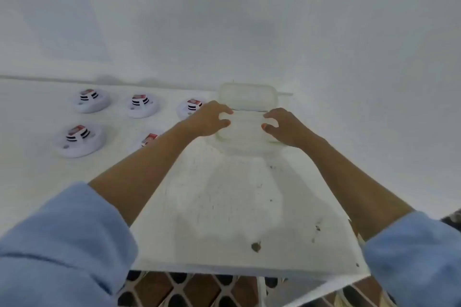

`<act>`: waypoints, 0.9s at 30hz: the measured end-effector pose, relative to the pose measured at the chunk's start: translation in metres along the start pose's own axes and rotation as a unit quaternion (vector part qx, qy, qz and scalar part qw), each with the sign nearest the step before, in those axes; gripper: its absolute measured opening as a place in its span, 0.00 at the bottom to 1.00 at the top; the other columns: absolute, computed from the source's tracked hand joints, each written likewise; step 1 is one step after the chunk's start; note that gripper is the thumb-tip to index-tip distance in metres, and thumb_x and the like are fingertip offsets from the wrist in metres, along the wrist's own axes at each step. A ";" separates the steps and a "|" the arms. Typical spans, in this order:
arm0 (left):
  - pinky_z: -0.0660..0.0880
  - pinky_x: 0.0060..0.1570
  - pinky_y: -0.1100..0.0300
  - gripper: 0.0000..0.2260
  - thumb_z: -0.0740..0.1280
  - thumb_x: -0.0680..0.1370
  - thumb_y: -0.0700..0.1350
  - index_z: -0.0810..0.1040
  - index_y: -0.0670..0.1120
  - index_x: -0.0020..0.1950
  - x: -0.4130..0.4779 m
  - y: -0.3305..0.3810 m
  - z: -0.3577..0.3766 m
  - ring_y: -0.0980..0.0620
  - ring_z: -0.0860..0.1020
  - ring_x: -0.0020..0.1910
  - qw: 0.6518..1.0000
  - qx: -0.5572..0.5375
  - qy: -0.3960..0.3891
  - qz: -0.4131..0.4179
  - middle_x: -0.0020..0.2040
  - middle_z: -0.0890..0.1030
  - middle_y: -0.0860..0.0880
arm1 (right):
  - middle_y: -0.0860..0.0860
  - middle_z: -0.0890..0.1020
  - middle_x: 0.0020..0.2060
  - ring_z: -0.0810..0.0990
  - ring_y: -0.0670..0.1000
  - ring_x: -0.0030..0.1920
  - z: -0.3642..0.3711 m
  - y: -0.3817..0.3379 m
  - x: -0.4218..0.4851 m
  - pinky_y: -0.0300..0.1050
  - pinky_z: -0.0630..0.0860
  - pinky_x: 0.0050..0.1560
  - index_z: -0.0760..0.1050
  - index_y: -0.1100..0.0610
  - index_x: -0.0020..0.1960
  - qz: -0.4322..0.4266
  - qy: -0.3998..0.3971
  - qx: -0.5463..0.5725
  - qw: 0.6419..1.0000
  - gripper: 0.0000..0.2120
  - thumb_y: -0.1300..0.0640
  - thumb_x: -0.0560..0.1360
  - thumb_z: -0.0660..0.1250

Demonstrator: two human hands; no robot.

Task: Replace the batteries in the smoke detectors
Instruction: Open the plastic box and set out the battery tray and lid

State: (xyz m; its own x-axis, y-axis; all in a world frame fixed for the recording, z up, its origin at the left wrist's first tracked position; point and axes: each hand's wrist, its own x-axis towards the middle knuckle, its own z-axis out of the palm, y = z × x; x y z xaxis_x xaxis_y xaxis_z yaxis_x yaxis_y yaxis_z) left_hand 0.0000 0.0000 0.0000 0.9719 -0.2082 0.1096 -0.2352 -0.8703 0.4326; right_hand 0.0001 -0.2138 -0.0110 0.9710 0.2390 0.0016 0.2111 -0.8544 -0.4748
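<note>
**Both hands working the clear box, detectors waiting on the left**

White table (237,207) is taking up most of the view, pushed against a pale wall. Clear container (247,137) is sitting at the far edge, straight ahead; a clear panel, probably its lid, is standing up at the back. Too blurred to confirm, and I can't tell what's inside.

Five smoke detectors are lying left of the box in two rows: back row (91,100), (142,105), (190,108), front row (78,139) and (147,141). The last is partly hidden by the left forearm. All are sitting apart from each other, with nothing touching them.

Left hand (209,118) is gripping the box's left side, fingers (225,110) curled over the top edge. Right hand (287,124) is mirroring it on the right side, fingers (270,114) curled. Neither is holding anything else.

My read: this is the box being opened or repositioned, likely for batteries. To do it well:
- pin the base with one hand while the other is prying
- lift evenly so the box isn't tipping
- avoid sweeping the left forearm into the nearest detector
</note>
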 end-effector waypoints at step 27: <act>0.77 0.48 0.56 0.08 0.60 0.79 0.38 0.72 0.51 0.52 0.015 -0.029 0.013 0.49 0.76 0.50 0.825 -0.515 -0.185 -0.140 0.52 0.77 0.48 | 0.56 0.74 0.49 0.71 0.57 0.48 -0.013 0.040 0.000 0.58 0.71 0.56 0.77 0.49 0.47 0.099 -0.101 0.435 0.889 0.05 0.58 0.74 0.68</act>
State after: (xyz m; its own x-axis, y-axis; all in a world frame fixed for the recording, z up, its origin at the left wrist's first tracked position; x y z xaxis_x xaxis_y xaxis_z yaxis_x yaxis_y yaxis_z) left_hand 0.0212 0.0166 -0.0230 0.8795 -0.3511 -0.3214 0.3038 -0.1059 0.9468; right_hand 0.0096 -0.2538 -0.0189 0.9212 0.2760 -0.2742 -0.2136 -0.2301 -0.9494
